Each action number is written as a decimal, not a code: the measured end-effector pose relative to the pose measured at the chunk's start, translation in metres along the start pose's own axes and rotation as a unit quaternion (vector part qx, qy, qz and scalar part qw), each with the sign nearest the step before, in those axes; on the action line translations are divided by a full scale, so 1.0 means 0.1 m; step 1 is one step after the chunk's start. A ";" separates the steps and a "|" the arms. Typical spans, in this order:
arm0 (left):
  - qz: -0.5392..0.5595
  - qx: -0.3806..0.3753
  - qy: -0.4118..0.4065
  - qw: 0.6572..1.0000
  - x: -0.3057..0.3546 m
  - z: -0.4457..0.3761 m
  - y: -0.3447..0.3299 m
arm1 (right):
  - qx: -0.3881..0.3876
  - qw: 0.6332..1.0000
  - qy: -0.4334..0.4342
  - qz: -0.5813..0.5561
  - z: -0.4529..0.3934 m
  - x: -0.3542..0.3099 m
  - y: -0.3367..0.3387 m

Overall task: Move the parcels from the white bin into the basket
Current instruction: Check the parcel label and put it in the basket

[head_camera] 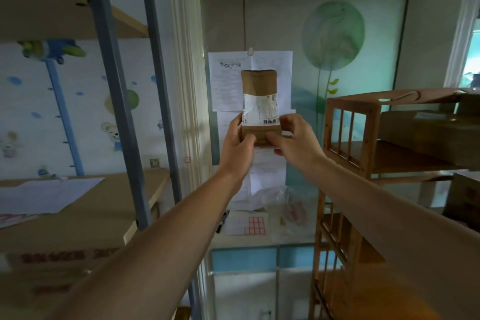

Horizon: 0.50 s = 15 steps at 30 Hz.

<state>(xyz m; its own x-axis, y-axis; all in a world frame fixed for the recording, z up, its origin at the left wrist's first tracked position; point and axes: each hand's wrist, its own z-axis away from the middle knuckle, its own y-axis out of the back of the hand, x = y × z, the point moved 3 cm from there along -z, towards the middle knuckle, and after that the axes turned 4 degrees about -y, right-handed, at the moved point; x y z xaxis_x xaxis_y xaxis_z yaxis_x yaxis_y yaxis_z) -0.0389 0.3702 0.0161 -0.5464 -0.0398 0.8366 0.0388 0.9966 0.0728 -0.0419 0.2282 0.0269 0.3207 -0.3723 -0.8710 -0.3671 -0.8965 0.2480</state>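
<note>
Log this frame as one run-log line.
step: parcel held up | left hand: grips bottom | right hand: grips bottom | bin, basket: not in view

The single head-worn camera faced forward at arm's length, toward papers pinned on the far wall.

Both my bare forearms reach forward and up at chest height, converging at centre frame. My left hand and right hand meet there, thumbs pressed side by side toward me, fingers curled round the lower end of a brown parcel held upright between them.
</note>
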 end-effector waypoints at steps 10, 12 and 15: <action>-0.025 0.017 -0.006 1.000 -0.21 0.15 0.23 | -0.044 0.999 0.002 -0.010 0.15 0.23 -0.21; -0.032 0.024 0.007 0.999 -0.24 0.16 0.23 | -0.057 0.998 -0.006 -0.006 0.13 0.27 -0.22; -0.018 0.045 0.025 0.999 -0.29 0.15 0.18 | -0.078 0.997 -0.011 -0.010 0.08 0.35 -0.16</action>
<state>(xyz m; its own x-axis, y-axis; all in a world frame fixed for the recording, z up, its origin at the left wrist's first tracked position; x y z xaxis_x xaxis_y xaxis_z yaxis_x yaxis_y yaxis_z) -0.0355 0.3905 -0.0148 -0.5037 -0.0767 0.8605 -0.0568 0.9968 0.0556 -0.0318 0.2317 -0.0108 0.3069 -0.3506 -0.8848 -0.2206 -0.9306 0.2922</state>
